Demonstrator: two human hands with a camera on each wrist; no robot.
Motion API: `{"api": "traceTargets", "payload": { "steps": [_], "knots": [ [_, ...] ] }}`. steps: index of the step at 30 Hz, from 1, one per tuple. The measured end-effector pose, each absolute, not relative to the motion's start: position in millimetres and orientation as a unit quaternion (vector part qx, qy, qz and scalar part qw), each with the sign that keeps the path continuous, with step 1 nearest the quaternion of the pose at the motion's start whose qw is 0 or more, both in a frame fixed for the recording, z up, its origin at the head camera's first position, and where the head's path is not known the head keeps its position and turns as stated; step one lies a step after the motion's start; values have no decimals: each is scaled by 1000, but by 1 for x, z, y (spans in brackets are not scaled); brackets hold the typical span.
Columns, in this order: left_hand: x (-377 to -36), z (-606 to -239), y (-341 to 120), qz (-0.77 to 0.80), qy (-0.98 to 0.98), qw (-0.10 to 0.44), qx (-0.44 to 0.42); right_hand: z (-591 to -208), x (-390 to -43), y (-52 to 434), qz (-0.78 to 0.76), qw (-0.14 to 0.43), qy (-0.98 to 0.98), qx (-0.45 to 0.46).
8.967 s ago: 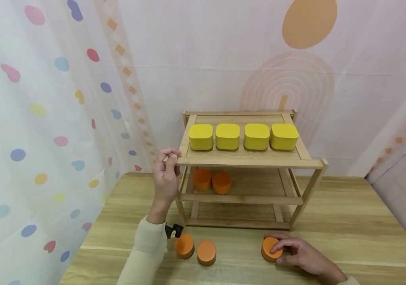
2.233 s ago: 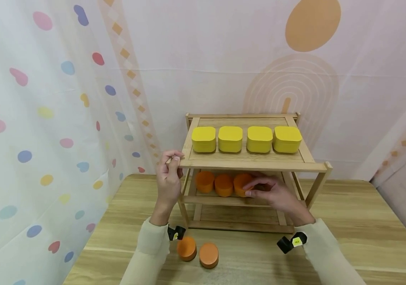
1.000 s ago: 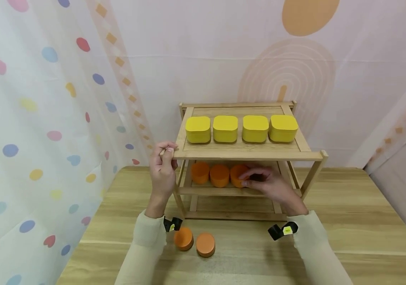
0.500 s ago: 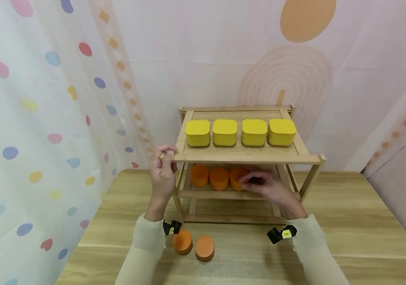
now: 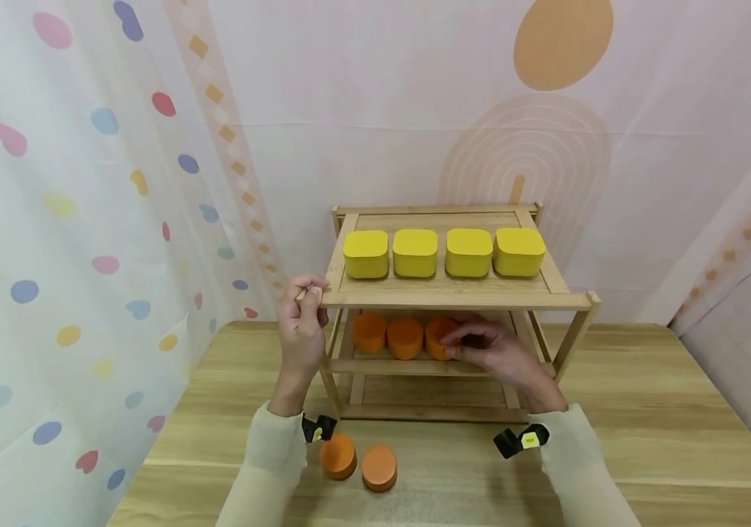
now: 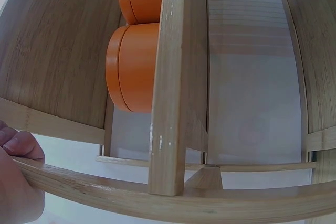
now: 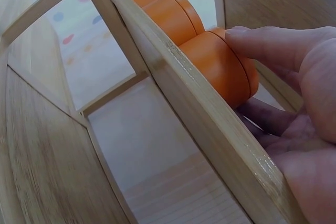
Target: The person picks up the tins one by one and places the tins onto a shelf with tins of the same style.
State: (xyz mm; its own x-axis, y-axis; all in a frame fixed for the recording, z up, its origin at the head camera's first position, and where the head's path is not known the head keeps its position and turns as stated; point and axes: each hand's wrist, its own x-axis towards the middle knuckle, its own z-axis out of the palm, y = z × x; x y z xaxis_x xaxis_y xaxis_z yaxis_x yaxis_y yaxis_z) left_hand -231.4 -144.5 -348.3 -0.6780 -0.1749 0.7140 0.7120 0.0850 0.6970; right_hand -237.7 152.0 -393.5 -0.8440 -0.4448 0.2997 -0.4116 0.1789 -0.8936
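Observation:
In the head view my left hand point(image 5: 303, 329) grips the front left corner of the top shelf of a wooden rack point(image 5: 441, 300). My right hand point(image 5: 497, 351) reaches onto the middle shelf and holds a round orange tin point(image 5: 437, 339) between thumb and fingers. That tin is the rightmost of a row, beside a middle tin point(image 5: 405, 338) and a left tin point(image 5: 370, 333). The right wrist view shows the thumb on the lid side of the held tin point(image 7: 218, 69), with fingers beneath and behind it. Tins and a rail fill the left wrist view, where part of my left hand point(image 6: 20, 177) shows.
Several yellow square tins point(image 5: 415, 252) line the top shelf. Two more round orange tins, one at the left point(image 5: 338, 457) and one beside it point(image 5: 379, 467), stand on the wooden table point(image 5: 652, 410) before the rack. A patterned curtain point(image 5: 375, 88) hangs behind.
Nine seconds ago my right hand held an orange tin on the table; that tin now sits at the row's right end on the middle shelf. My left hand has kept its grip.

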Motion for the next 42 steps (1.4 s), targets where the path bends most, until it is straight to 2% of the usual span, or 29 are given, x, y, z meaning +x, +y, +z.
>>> {"api": "traceTargets", "payload": {
  "steps": [22, 32, 42],
  "knots": [
    [-230, -350, -145, -639, -661, 340, -198, -388, -218, 156, -576, -36, 778, -246],
    [-231, -349, -144, -637, -661, 343, -198, -383, -200, 155, -622, -62, 706, -333],
    [-230, -348, -145, -638, -666, 337, -190, -385, -185, 148, -586, -54, 698, -407]
  ]
}}
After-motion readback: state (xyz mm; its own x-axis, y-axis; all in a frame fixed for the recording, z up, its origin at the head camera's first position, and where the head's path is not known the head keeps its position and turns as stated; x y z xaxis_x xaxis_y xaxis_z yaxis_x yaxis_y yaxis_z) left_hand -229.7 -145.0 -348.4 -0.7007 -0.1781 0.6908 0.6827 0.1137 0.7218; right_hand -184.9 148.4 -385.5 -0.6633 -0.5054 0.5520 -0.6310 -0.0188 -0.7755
